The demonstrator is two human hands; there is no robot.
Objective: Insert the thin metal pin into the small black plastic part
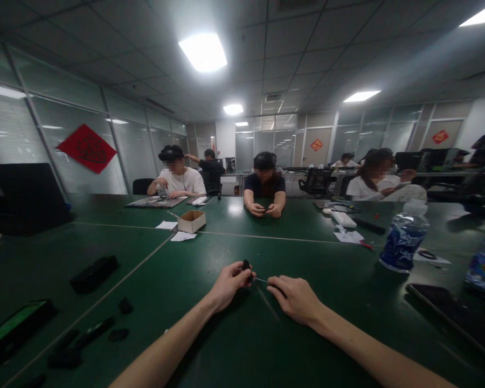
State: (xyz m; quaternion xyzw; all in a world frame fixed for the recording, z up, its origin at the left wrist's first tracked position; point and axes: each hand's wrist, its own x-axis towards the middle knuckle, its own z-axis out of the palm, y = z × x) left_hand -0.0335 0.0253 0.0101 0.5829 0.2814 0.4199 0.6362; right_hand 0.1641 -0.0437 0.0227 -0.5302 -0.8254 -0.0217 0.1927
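Note:
My left hand point(229, 282) is closed around a small black part point(247, 266), held just above the green table point(210, 328). My right hand point(295, 296) pinches a thin metal tool point(262, 279) whose tip points at the black part. Both forearms reach in from the bottom edge, and the two hands sit close together at the centre of the view.
Several black parts point(94, 273) and a green-faced tray point(12, 330) lie at the left. A water bottle point(404, 237) and a dark tablet point(452, 312) are at the right. A cardboard box point(191, 220) stands mid-table. Other people sit along the far side.

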